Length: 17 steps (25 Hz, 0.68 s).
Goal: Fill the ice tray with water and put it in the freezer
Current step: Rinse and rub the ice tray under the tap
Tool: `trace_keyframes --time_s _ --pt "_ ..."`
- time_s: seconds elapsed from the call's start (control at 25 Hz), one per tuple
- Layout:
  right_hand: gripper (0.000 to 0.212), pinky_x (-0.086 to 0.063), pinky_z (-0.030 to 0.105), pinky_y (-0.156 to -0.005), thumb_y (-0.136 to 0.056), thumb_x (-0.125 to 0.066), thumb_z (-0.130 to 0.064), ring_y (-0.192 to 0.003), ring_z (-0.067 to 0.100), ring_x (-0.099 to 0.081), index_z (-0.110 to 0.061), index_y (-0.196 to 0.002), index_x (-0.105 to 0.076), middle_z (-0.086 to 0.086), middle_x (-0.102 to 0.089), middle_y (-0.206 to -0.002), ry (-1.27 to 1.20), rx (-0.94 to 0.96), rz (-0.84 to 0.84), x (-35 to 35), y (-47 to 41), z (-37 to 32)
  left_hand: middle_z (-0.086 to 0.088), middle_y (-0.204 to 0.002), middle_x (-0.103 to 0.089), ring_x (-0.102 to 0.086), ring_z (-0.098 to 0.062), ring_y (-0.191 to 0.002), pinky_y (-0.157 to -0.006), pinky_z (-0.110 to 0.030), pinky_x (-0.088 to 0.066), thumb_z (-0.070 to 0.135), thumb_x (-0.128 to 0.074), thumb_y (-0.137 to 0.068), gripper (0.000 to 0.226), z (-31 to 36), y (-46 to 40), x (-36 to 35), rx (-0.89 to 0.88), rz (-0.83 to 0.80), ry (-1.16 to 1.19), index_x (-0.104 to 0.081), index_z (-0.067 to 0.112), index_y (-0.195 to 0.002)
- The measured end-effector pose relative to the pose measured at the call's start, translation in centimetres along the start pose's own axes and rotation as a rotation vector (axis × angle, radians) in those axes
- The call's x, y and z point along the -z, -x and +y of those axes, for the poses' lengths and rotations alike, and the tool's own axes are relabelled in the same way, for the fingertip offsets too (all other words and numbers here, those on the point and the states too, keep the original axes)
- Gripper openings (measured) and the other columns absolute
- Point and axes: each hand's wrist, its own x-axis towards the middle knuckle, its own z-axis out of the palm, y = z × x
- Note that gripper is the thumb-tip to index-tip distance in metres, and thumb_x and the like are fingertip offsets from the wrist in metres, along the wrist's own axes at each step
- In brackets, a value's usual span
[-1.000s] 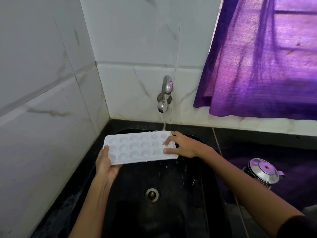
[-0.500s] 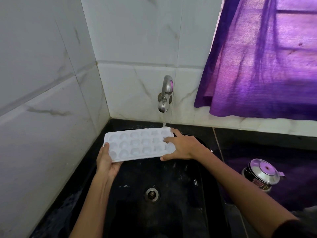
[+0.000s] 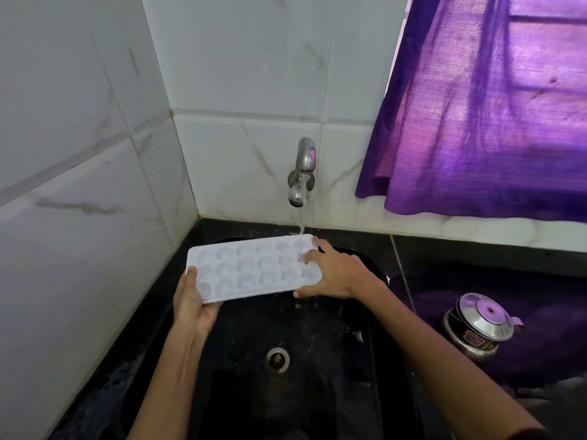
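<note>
Tray [image 3: 251, 268], white, held level over the black sink [image 3: 317, 392], between both hands. Left hand [image 3: 192, 304] grips its near-left corner, thumb on the rim, fingers curled beneath. Right hand [image 3: 336, 271] clamps the tray's right end, thumb under the near edge, fingers spread across the top. Tap [image 3: 301, 173] on the wall above the right hand runs; water [image 3: 300, 222] lands on the tray's far-right corner, just beside the right fingertips. Metal pot [image 3: 479, 325] sits on the counter, right of the right forearm. Purple curtain [image 3: 489, 106] hangs above it.

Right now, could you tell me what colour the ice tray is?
White; the ice tray shows clearly in the head view.
</note>
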Motion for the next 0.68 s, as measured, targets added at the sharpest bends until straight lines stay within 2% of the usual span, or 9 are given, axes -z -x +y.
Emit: trace_keyframes --time_s 0.12,0.2,0.28,0.44,0.56,0.68 --pt "0.073 -0.035 0.043 -0.101 -0.074 -0.064 -0.063 -0.132 0.022 -0.041 -0.035 -0.136 -0.039 -0.008 -0.019 -0.157 -0.162 -0.020 0.115 -0.6 0.5 -0.2 -0.003 -0.096 -0.065 -0.064 -0.021 -0.085 -0.055 -0.034 -0.059 0.027 -0.041 -0.099 0.023 -0.1 0.2 0.0 -0.012 0.016 0.029 -0.050 0.017 -0.117" --pt "0.050 -0.037 0.040 -0.094 -0.074 -0.066 -0.059 -0.129 0.018 -0.044 -0.033 -0.114 -0.049 -0.011 -0.035 -0.150 -0.254 -0.023 0.241 -1.3 1.0 -0.4 -0.003 -0.096 -0.064 -0.064 -0.021 -0.085 -0.055 -0.033 -0.059 0.027 -0.041 -0.099 0.022 0.2 0.2 0.0 -0.017 0.026 0.039 -0.050 0.017 -0.117" --pt "0.041 -0.038 0.039 -0.090 -0.078 -0.062 -0.060 -0.123 0.019 -0.048 -0.030 -0.103 -0.052 -0.010 -0.037 -0.148 -0.193 -0.041 0.247 -1.8 1.2 -0.7 -0.002 -0.097 -0.065 -0.064 -0.021 -0.086 -0.058 -0.035 -0.059 0.027 -0.041 -0.099 0.022 0.3 0.3 -0.1 -0.029 0.030 0.020 -0.051 0.018 -0.117" --pt "0.052 -0.040 0.038 -0.087 -0.087 -0.047 -0.063 -0.123 0.024 -0.049 -0.035 -0.130 -0.052 -0.005 -0.024 -0.156 0.001 -0.076 0.184 -2.3 1.2 -1.0 -0.003 -0.098 -0.065 -0.064 -0.021 -0.088 -0.061 -0.038 -0.058 0.027 -0.041 -0.099 0.020 0.4 0.7 -0.6 -0.046 0.012 0.006 -0.052 0.019 -0.115" --pt "0.052 -0.041 0.035 -0.084 -0.087 -0.047 -0.062 -0.121 0.023 -0.050 -0.033 -0.130 -0.053 -0.002 -0.030 -0.153 0.045 -0.076 0.203 -2.2 1.7 -0.9 -0.003 -0.096 -0.064 -0.064 -0.022 -0.087 -0.065 -0.041 -0.054 0.027 -0.042 -0.099 0.018 0.2 1.0 -0.8 -0.024 0.016 0.007 -0.052 0.020 -0.112" --pt "0.052 -0.039 0.034 -0.082 -0.087 -0.046 -0.062 -0.122 0.022 -0.049 -0.034 -0.130 -0.052 -0.004 -0.029 -0.153 0.062 -0.104 0.208 -1.9 2.1 -0.5 -0.003 -0.095 -0.065 -0.064 -0.022 -0.085 -0.059 -0.038 -0.059 0.027 -0.040 -0.100 0.018 -0.3 1.3 -1.2 -0.006 -0.001 -0.004 -0.052 0.019 -0.110"
